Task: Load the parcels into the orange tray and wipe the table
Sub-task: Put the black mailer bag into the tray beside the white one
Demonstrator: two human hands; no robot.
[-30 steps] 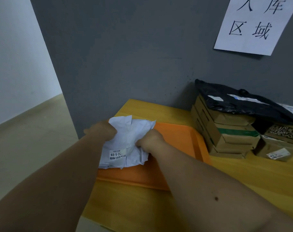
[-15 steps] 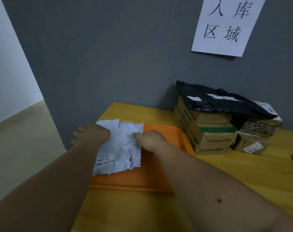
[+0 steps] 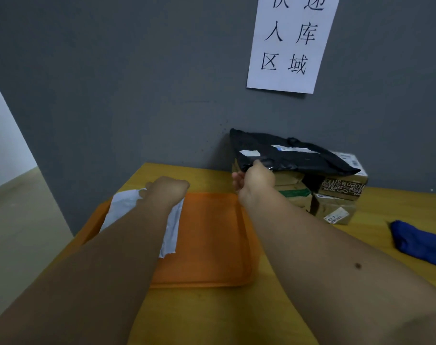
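An orange tray [image 3: 212,245] lies on the yellow table [image 3: 237,317]. A white plastic parcel [image 3: 123,205] rests in the tray's left part, half hidden by my left forearm. My left hand [image 3: 167,190] sits at the parcel's far edge with curled fingers holding it. To the right, a black parcel bag [image 3: 299,158] lies on top of a stack of cardboard boxes [image 3: 293,192]. My right hand [image 3: 254,180] pinches the bag's near left corner, thumb on top.
More boxes [image 3: 341,188] stand right of the stack against the grey wall, one with a white label [image 3: 335,215]. A blue cloth [image 3: 418,242] lies on the table at the right edge. A paper sign [image 3: 291,43] hangs on the wall. The table's left edge drops to the floor.
My right hand let go of the white parcel and moved right and back to the black bag's corner. The white parcel now lies flat in the tray under my left hand.
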